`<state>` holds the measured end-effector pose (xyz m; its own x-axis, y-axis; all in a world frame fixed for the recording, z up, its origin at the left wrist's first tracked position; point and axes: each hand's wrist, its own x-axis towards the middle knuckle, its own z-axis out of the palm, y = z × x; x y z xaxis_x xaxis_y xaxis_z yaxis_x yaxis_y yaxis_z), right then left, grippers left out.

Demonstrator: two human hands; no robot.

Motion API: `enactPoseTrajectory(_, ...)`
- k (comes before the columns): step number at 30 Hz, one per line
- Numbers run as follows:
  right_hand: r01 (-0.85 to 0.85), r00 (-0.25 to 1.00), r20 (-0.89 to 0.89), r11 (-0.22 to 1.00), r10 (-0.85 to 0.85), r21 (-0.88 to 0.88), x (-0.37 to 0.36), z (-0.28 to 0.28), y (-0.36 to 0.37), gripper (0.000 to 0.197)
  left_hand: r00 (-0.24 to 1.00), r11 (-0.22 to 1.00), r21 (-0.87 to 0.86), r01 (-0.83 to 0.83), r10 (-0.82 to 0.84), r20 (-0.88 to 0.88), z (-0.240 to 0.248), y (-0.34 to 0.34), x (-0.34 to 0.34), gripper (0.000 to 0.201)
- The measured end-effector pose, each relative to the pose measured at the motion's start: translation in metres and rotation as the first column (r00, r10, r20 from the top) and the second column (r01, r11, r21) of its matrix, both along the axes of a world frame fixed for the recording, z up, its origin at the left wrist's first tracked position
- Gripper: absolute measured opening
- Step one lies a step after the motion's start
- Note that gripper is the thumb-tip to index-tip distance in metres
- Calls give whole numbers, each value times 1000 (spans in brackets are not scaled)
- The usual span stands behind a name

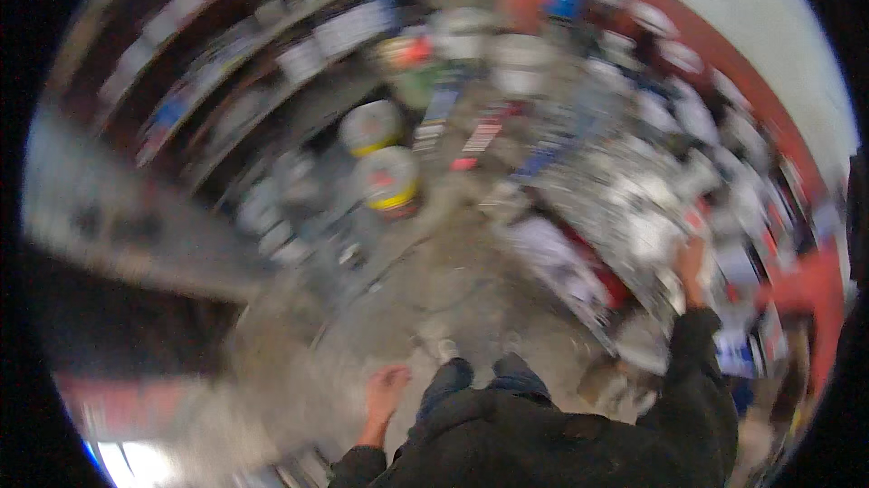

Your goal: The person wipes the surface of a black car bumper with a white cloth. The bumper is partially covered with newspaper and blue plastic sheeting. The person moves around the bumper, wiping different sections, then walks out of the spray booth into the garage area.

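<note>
blur everywhere. my right hand [692, 263] is up at the cluttered bench [625, 216], touching the packets [652, 234]; its grip i can't tell. left hand [385, 395] hangs loose, empty, over the floor [434, 289], well apart from them.

Two lidded buckets [385, 157] on concrete floor [444, 280]

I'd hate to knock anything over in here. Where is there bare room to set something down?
The bare concrete floor ahead of the feet, between the two yellow-banded buckets and the goods-covered table, looks free. The left hand hangs over open floor. The table by the right hand and the shelves look packed, though blurred.
</note>
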<state>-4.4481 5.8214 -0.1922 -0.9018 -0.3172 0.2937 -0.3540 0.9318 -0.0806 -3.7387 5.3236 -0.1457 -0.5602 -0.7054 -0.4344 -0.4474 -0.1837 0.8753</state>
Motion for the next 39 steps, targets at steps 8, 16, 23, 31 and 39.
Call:
enactPoseTrajectory(8, -589, 759, 438, 794, 482, 147, 204, 34, -355, 39, 946, 967, -173, -189, 226, 232, 2, 108, 112, 27)
enactPoseTrajectory(16, -892, -364, 770, 41, 525, -450, 711, -30, -567, 31, 735, 754, -296, -587, 649, 197, -22, 144, 310, 25)
enactPoseTrajectory(23, -934, -321, 928, 102, 188, -344, 895, -126, -649, 30, 433, 507, -313, -803, 857, 278, -1, 109, 520, 26)
enactPoseTrajectory(31, -986, -80, 990, 137, 120, -96, 1001, -159, -836, 26, 310, 368, -363, -856, 927, 210, -34, -25, 740, 22)
enactPoseTrajectory(39, -896, -310, 870, -423, 384, -132, 1303, -135, -1105, 22, 108, 183, -220, -958, 943, 316, -40, -147, 909, 23)
